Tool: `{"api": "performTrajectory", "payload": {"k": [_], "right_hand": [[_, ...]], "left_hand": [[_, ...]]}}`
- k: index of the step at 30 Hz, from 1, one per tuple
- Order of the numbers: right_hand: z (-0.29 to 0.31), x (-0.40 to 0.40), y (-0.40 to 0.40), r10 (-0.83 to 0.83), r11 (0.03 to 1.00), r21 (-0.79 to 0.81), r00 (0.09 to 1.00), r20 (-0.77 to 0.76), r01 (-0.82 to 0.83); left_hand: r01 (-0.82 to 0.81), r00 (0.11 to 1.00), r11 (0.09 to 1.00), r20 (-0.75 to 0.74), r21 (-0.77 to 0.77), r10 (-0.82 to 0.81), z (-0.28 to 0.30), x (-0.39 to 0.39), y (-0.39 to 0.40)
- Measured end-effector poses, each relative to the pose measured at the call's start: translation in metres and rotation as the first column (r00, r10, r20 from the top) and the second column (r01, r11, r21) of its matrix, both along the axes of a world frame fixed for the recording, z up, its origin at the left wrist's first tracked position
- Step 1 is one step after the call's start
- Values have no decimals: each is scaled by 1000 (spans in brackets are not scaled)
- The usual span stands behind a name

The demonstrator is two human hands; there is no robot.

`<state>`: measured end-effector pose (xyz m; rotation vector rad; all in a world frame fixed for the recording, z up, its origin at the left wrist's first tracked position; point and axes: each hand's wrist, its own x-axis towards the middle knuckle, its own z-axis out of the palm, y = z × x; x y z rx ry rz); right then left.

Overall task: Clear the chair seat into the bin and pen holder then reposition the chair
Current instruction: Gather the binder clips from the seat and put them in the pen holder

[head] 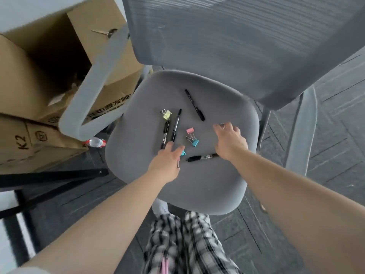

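Both my hands are over the grey chair seat (197,186) at frame centre. My left hand (167,161) is palm down with fingers loosely spread, tips at the lower ends of two pens; a teal binder clip (183,153) shows at its fingers' edge and a wire loop shows under the hand, but I cannot tell whether I am gripping it. My right hand (231,141) reaches toward the upper right of the seat, fingers parted and slightly curled, tips at a small wire clip (222,125); contact unclear, nothing plainly pinched. Pens: one black pen (194,104) lies diagonal, upper left to lower right, alone in the upper part of the seat. Two more, pen A (165,133) and pen B (176,125), lie nearly parallel, long axes close to vertical in frame. A fourth pen (202,157) lies roughly horizontal between my wrists. Yellow clip (166,114) sits at the top of pen A; pink clip (190,131) and blue clip (195,142) are joined at centre. Seat's lower half is open. Cardboard boxes (39,76) crowd the left armrest (92,89); open floor (335,135) lies at right.
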<state>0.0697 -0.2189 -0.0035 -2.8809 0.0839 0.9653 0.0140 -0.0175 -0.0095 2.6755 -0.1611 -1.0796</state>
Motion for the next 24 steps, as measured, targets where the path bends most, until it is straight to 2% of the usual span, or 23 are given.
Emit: {"api": "performTrajectory", "payload": {"k": [6, 10, 15, 21, 24], "right_hand": [[-46, 23, 3, -177, 984, 1, 984, -13, 177], [-62, 28, 13, -158, 987, 23, 987, 3, 158], [-62, 26, 22, -150, 986, 66, 988, -27, 152], [-58, 20, 36, -206, 961, 173, 976, -68, 215], [-57, 15, 43, -243, 936, 243, 967, -83, 256]], "left_hand": [[142, 990, 985, -10, 97, -142, -50, -2, -3], [157, 987, 982, 22, 107, -160, -60, 4, -5], [111, 991, 992, 73, 59, -115, -62, 14, -10], [27, 1000, 999, 10, 38, -28, -64, 20, -17], [-46, 999, 999, 28, -3, 46, -60, 21, -14]]}}
